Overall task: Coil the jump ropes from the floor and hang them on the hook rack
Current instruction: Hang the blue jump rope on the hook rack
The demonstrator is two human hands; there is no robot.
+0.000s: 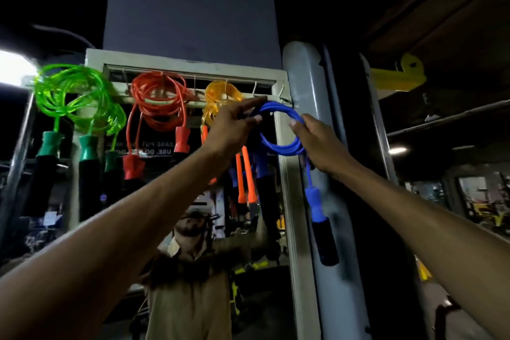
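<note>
Both arms reach up. The left hand (234, 130) pinches the top of the blue rope (278, 130) coil, the right hand (317, 141) grips its side, holding it at the rack (193, 74) beside the yellow rope (220, 96).

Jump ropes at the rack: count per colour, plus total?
Green rope: 1
Red rope: 1
Orange rope: 1
Blue rope: 1, held in left hand and right hand
Total: 4

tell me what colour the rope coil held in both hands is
Blue: the rope coil between the left hand and right hand, head view.
</note>
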